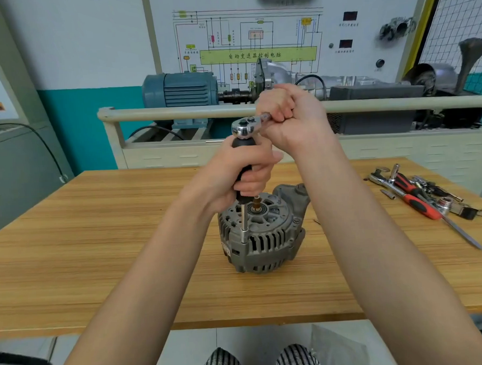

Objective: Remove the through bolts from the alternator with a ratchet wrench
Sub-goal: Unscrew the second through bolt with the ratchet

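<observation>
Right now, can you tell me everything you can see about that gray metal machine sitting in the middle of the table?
The alternator is a round, gray metal housing with slotted vents around its side and openings on top. A short shaft stub sticks up from its center. A mounting lug juts out at the back right. It stands on end on the wooden table. A slim silver extension bar comes straight down onto its top left edge; neither hand touches the housing.
</observation>
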Action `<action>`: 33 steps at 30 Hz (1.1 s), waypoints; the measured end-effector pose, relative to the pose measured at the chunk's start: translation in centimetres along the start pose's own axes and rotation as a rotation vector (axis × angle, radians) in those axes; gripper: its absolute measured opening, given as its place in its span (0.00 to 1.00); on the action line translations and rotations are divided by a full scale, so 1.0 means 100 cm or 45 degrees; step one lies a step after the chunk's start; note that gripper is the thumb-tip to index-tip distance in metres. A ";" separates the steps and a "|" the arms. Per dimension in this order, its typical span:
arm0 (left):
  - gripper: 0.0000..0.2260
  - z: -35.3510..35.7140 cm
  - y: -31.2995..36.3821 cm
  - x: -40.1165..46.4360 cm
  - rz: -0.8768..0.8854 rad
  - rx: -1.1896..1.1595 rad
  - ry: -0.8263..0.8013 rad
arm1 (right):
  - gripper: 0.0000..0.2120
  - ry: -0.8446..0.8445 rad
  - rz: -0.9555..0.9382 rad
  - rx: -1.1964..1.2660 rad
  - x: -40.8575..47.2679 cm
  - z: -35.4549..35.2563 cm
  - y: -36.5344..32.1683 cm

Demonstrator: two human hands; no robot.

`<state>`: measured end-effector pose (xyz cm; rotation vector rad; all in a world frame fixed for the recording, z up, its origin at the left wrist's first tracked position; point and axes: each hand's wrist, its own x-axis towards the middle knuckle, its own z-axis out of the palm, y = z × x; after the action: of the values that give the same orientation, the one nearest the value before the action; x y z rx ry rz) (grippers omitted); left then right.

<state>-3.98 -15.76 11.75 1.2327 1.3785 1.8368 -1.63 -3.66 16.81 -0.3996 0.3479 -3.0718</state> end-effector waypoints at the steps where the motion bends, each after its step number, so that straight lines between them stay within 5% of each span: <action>1: 0.16 0.001 0.000 0.001 -0.005 0.014 0.054 | 0.28 0.008 -0.049 0.010 -0.001 0.000 0.000; 9: 0.19 0.015 -0.005 0.007 0.069 0.143 0.657 | 0.18 -0.125 -1.094 -0.386 -0.050 0.000 0.044; 12: 0.18 0.018 -0.005 0.007 0.089 0.182 0.723 | 0.19 -0.225 -1.249 -0.493 -0.058 0.000 0.059; 17: 0.18 0.012 -0.005 0.000 0.115 0.213 0.604 | 0.18 -0.076 -0.988 -0.382 -0.047 0.008 0.037; 26: 0.17 0.009 0.000 -0.001 0.141 0.095 0.181 | 0.27 0.042 -0.030 -0.034 0.000 0.003 -0.002; 29: 0.20 0.011 -0.002 0.002 0.080 0.120 0.228 | 0.29 0.016 -0.018 0.021 0.001 -0.001 -0.006; 33: 0.23 0.013 -0.004 0.006 0.100 0.156 0.494 | 0.21 0.046 -0.409 -0.009 -0.015 -0.003 -0.001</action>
<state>-3.09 -14.56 11.65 1.0350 1.6892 2.1565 -0.28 -3.47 16.21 -0.4399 0.3241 -3.3948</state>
